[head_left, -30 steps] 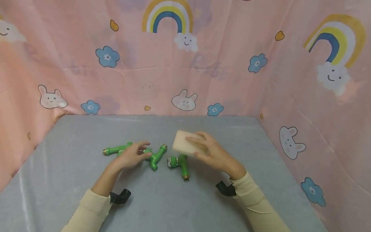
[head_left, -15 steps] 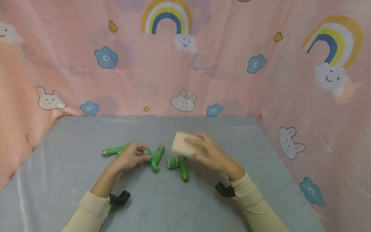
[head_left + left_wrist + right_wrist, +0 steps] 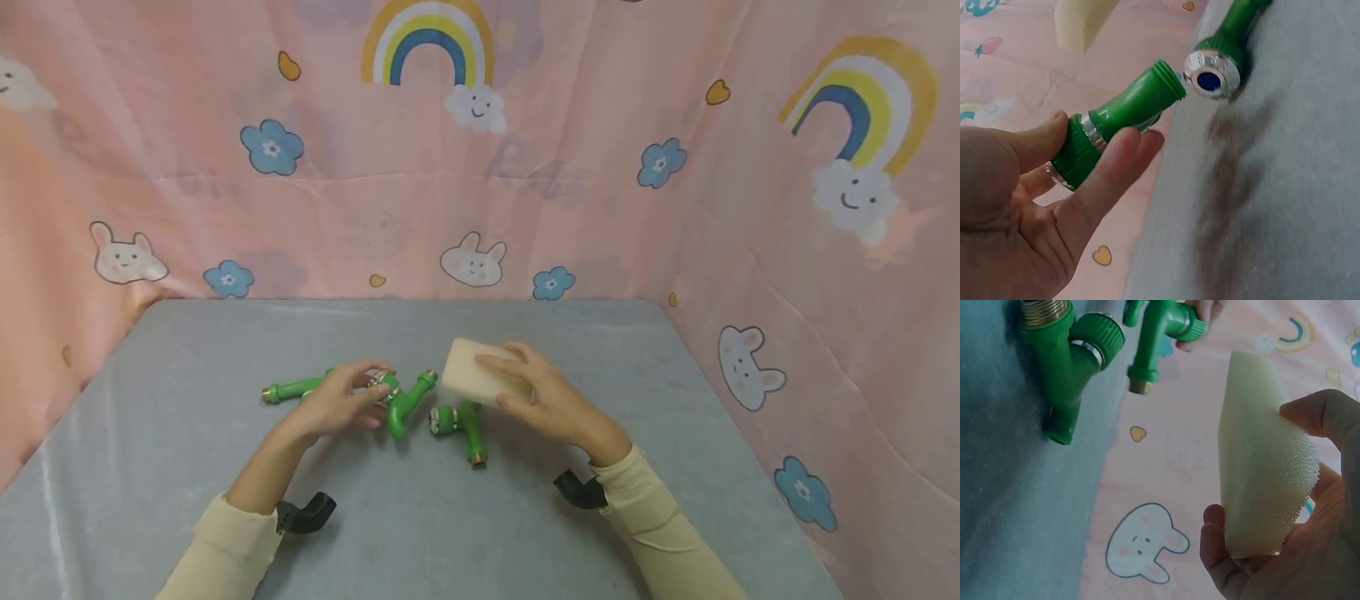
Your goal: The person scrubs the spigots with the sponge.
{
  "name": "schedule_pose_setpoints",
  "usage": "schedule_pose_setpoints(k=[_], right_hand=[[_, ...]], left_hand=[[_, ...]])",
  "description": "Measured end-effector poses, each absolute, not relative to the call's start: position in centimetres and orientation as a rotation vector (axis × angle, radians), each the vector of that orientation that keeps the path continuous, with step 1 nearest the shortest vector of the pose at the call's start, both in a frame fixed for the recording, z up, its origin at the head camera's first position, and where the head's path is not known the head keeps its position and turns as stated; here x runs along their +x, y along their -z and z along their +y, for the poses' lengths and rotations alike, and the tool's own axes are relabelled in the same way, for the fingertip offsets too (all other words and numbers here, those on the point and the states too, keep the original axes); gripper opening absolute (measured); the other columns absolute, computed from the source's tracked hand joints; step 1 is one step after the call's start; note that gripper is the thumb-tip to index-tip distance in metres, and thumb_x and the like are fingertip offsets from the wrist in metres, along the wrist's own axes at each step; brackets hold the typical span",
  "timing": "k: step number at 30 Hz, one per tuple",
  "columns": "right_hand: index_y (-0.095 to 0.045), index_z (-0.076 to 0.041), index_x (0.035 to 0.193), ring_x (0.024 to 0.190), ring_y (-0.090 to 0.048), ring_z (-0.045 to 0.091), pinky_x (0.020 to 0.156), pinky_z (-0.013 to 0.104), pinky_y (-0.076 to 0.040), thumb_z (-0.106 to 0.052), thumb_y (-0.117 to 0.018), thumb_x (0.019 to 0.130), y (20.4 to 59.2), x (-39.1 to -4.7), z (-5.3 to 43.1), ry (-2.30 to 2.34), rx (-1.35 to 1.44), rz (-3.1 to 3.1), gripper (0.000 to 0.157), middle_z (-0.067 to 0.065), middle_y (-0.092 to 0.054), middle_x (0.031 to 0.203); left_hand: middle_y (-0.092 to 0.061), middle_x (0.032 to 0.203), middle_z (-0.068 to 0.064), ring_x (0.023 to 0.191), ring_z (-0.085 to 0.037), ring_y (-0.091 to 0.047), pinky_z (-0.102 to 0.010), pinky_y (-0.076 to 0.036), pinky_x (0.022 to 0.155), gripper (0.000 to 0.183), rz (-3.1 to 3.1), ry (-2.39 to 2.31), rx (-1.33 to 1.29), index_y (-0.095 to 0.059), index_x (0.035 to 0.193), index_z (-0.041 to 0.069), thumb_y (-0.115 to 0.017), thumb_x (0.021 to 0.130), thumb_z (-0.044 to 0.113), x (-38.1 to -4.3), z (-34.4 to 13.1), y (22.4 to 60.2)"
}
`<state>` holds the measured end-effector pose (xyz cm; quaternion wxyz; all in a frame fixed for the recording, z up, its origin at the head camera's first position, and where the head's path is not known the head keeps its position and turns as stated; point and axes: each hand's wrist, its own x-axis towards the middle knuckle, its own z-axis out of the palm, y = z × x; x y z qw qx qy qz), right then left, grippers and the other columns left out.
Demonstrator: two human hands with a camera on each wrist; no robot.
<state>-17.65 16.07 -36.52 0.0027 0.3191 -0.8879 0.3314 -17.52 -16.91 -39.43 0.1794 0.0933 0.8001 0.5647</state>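
My left hand (image 3: 341, 402) grips a green faucet (image 3: 406, 403) by its ribbed knob, thumb on one side and fingers on the other. In the left wrist view this faucet (image 3: 1135, 106) is held off the table, its threaded spout end pointing away from the palm. My right hand (image 3: 558, 404) holds a cream sponge (image 3: 474, 371) by its edges, raised above the table. The right wrist view shows the sponge (image 3: 1257, 456) pinched between thumb and fingers, its porous side towards the palm. A second green faucet (image 3: 471, 429) lies just below the sponge.
A third green faucet (image 3: 291, 390) lies on the left, partly hidden behind my left hand. All this is on a grey table (image 3: 435, 533). Pink patterned cloth (image 3: 330, 217) hangs at the back and sides. Black curved mounts (image 3: 307, 513) sit at both wrists.
My left fingers have closed round the faucet's knob, and the faucet has turned and risen slightly. My right hand and the sponge stay almost in place.
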Motion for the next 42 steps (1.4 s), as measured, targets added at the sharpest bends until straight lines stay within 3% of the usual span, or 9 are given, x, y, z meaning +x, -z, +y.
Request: schedule_pose_setpoints(k=[7,19,25,32,39,42], right_hand=[[-0.051,-0.021,0.149,0.124,-0.051,0.036,0.093,0.048,-0.049,-0.015,-0.066,0.092,36.9,-17.4,14.9,-1.043,1.063,-2.654,0.059,0.022,-0.047,0.146],[-0.059,-0.021,0.143,0.127,-0.046,0.035,0.092,0.042,-0.048,-0.018,-0.071,0.089,37.8,-16.6,12.9,-0.949,1.128,-2.601,0.056,0.015,-0.047,0.148],[-0.061,-0.019,0.141,0.127,-0.049,0.037,0.094,0.049,-0.052,-0.022,-0.08,0.088,38.0,-16.7,12.9,-0.876,1.122,-2.557,0.056,0.017,-0.049,0.145],[-0.061,-0.021,0.141,0.124,-0.05,0.038,0.095,0.052,-0.053,-0.017,-0.081,0.086,37.3,-17.1,14.0,-0.775,1.075,-2.573,0.058,0.017,-0.05,0.145],[-0.061,-0.018,0.141,0.132,-0.045,0.043,0.1,0.06,-0.051,-0.014,-0.079,0.088,36.4,-18.0,16.1,-0.775,0.902,-2.622,0.056,0.02,-0.048,0.146],[-0.061,-0.017,0.14,0.13,-0.045,0.043,0.097,0.058,-0.05,-0.013,-0.078,0.089,36.2,-18.2,16.6,-0.834,0.856,-2.593,0.054,0.02,-0.048,0.147]], left_hand=[[-0.056,0.128,-0.032,0.093,-0.028,-0.075,-0.047,-0.064,0.08,0.037,2.224,-1.644,0.357,-0.038,0.143,0.007,-0.046,0.109,0.018,-17.0,-16.2,38.8],[-0.063,0.118,-0.03,0.094,-0.028,-0.073,-0.039,-0.064,0.075,0.042,2.223,-1.698,0.45,-0.035,0.149,0.006,-0.044,0.109,0.017,-15.6,-14.3,37.7],[-0.065,0.122,-0.031,0.096,-0.028,-0.073,-0.032,-0.063,0.074,0.044,2.249,-1.72,0.412,-0.032,0.146,0.001,-0.046,0.109,0.021,-15.4,-14.1,37.7],[-0.065,0.121,-0.032,0.097,-0.028,-0.072,-0.043,-0.063,0.076,0.039,2.283,-1.74,0.463,-0.036,0.143,-0.001,-0.045,0.109,0.016,-15.6,-14.1,37.2],[-0.063,0.125,-0.033,0.097,-0.027,-0.07,-0.038,-0.062,0.075,0.039,2.359,-1.733,0.459,-0.037,0.144,0.0,-0.046,0.109,0.014,-15.7,-14.3,36.9],[-0.063,0.126,-0.03,0.101,-0.03,-0.069,-0.042,-0.061,0.079,0.039,2.436,-1.7,0.489,-0.04,0.146,0.004,-0.046,0.108,0.013,-15.7,-14.2,37.0]])
